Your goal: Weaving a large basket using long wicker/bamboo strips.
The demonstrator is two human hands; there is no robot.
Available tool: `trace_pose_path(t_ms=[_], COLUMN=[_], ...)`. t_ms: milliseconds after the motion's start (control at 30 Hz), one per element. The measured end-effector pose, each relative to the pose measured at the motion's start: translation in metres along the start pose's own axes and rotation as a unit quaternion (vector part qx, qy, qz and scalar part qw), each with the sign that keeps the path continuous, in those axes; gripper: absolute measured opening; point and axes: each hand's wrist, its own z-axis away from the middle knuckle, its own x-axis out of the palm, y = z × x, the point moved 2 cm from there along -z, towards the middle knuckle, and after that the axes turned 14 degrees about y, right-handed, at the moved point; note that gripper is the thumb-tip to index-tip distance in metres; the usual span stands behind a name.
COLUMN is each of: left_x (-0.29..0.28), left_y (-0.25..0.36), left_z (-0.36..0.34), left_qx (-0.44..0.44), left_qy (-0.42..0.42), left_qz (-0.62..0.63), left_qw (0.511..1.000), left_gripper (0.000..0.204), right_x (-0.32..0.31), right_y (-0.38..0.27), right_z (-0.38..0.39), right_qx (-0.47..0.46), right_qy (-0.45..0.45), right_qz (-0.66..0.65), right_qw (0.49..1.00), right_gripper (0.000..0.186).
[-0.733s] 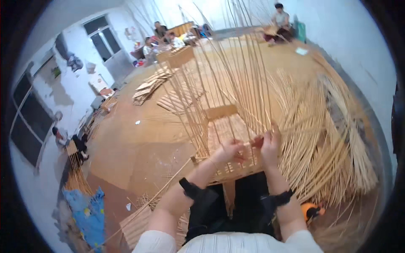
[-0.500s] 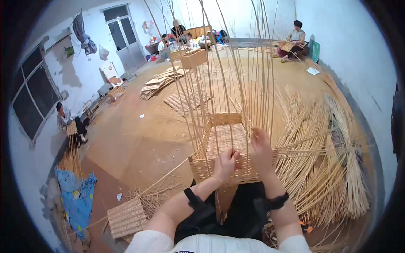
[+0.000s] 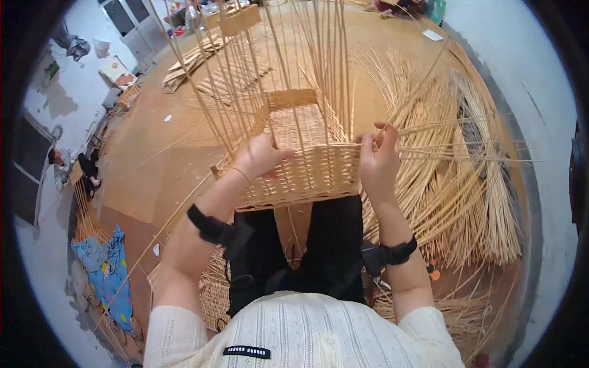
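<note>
A woven wicker basket (image 3: pixel 300 175) rests at my knees, with tall upright stakes (image 3: pixel 279 52) rising from its walls. My left hand (image 3: pixel 264 158) is closed over the rim of the near wall, left of its middle, with the thumb pointing right. At the near right corner my right hand (image 3: pixel 379 161) has its fingers bent together around a thin wicker strand (image 3: pixel 412 101), which slants up and away to the right. Other long strands run out to the right from this corner. A rod sticks out of the basket's left corner toward the lower left.
A large heap of loose wicker rods (image 3: pixel 454 184) lies on the right. Flat woven panels (image 3: pixel 230 83) lie farther off, near a rectangular basket (image 3: pixel 239 21). A person (image 3: pixel 73 168) sits at far left beside a blue cloth (image 3: pixel 107 276). Another panel lies by my left leg.
The view has tipped downward. My left hand has shifted left along the near wall. My right hand has moved from over the basket to its right corner, closing on a strand.
</note>
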Motion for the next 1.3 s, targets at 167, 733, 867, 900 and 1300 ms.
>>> trace_pose_path(t_ms=[167,733,867,900,1300], left_x=[0.031,0.119,0.077,0.047,-0.06], left_y=[0.03,-0.013,-0.036,-0.053,-0.121], left_z=[0.017,-0.001,0.048,0.065,-0.032], left_qx=[0.264,0.23,0.387,0.279,0.182], left_qy=[0.068,0.062,0.068,-0.032,0.09], left_qz=[0.008,0.196,0.212,0.245,0.309], left_qw=[0.962,0.951,0.895,0.928,0.929], left_gripper=[0.031,0.031,0.029,0.028,0.036], right_x=[-0.019,-0.003,-0.025,-0.027,0.062], right_y=[0.002,0.048,0.062,0.056,-0.18], right_z=[-0.006,-0.014,-0.021,-0.018,0.094], right_qx=[0.124,0.175,0.093,0.093,-0.248], right_qy=[-0.089,-0.205,-0.165,-0.164,-0.351], right_qz=[0.067,0.208,0.214,0.213,-0.26], right_qw=[0.986,0.941,0.958,0.959,0.865], right_gripper=[0.031,0.04,0.032,0.032,0.036])
